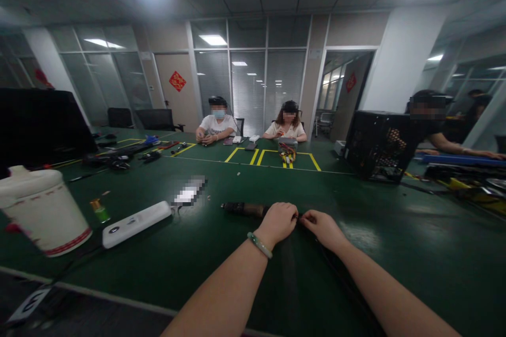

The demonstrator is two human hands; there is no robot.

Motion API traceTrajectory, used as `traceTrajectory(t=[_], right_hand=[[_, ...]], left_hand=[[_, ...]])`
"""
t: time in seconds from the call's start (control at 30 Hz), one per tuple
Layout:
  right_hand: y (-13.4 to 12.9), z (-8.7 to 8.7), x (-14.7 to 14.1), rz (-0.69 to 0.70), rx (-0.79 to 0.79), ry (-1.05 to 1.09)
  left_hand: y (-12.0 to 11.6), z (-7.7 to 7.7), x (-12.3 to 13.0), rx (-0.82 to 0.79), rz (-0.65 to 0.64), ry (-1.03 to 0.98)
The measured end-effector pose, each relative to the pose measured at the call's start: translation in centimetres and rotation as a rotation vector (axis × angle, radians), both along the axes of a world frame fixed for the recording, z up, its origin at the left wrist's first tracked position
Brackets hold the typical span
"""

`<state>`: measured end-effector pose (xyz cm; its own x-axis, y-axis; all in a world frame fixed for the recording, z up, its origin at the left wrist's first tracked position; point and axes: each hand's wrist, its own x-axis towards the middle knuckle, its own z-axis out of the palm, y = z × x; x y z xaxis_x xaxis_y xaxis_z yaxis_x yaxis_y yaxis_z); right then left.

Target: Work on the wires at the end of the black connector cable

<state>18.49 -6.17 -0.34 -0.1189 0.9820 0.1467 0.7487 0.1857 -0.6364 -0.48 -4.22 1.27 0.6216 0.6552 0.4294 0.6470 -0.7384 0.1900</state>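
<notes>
A dark cylindrical tool [245,209] with a narrow tip at its left end lies on the green table [190,268]. My left hand [278,221], with a bracelet at the wrist, is closed around the tool's right end. Just right of it, my right hand [323,227] has its thumb and fingers pinched together at the dark cable [330,258] by the tool's end. That cable runs down beside my right forearm. The small part between my fingertips is mostly hidden.
On the left are a lidded cup [49,216], a green bottle [101,212], a white power bank [136,224] and a blurred phone [192,189]. An open black computer case [375,145] stands at right. Two people sit opposite; another works at far right.
</notes>
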Motion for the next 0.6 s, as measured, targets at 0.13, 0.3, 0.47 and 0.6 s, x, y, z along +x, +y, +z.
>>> traceTrajectory(t=[0.13, 0.3, 0.47, 0.6], right_hand=[[0.02, -0.13, 0.08, 0.008, 0.008, 0.007], [-0.05, -0.16, 0.1, 0.001, 0.014, -0.001], [-0.11, -0.06, 0.04, -0.001, -0.024, 0.017], [-0.18, 0.18, -0.06, -0.011, -0.014, -0.005]], left_hand=[[-0.2, 0.25, -0.04, 0.004, -0.008, -0.004], [-0.57, 0.73, -0.02, -0.003, 0.013, 0.059], [-0.44, 0.63, -0.04, -0.025, 0.008, 0.034], [-0.19, 0.36, -0.1, -0.02, -0.011, 0.007]])
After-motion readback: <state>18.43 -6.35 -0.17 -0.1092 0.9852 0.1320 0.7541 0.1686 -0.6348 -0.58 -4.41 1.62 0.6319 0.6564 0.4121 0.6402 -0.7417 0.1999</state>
